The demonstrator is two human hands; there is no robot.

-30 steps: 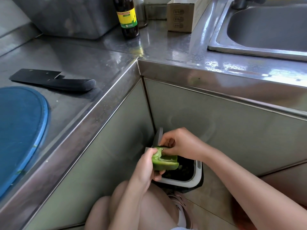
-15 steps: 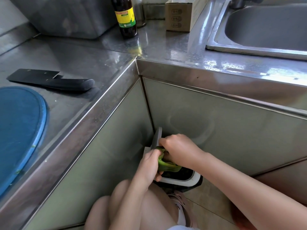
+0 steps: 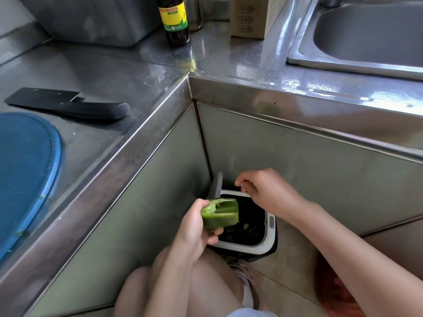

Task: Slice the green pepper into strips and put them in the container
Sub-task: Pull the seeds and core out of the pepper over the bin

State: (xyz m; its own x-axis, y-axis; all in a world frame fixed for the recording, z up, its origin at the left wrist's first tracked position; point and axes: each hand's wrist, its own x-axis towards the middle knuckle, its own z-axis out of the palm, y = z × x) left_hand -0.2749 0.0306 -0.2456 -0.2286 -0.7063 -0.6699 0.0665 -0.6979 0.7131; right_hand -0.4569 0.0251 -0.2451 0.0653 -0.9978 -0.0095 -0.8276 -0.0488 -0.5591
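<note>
A halved green pepper [image 3: 219,215], hollow side up, is gripped by my left hand [image 3: 196,227] over the open waste bin [image 3: 267,239] on the floor in the cabinet corner. My right hand [image 3: 263,188] hovers above the bin's far rim, apart from the pepper, fingers loosely curled with nothing visible in them. Green scraps lie inside the dark bin. On the counter to the left lie a black cleaver [image 3: 68,105] and a blue round cutting board [image 3: 25,168].
A dark sauce bottle [image 3: 175,19], a cardboard box [image 3: 249,17] and a large steel vessel [image 3: 91,19] stand at the back of the steel counter. A sink [image 3: 366,35] is at the upper right. My knees are just below the bin.
My right hand has pulled out of the pepper's hollow and lifted away to the right. My left hand has turned the pepper so that its hollow faces up.
</note>
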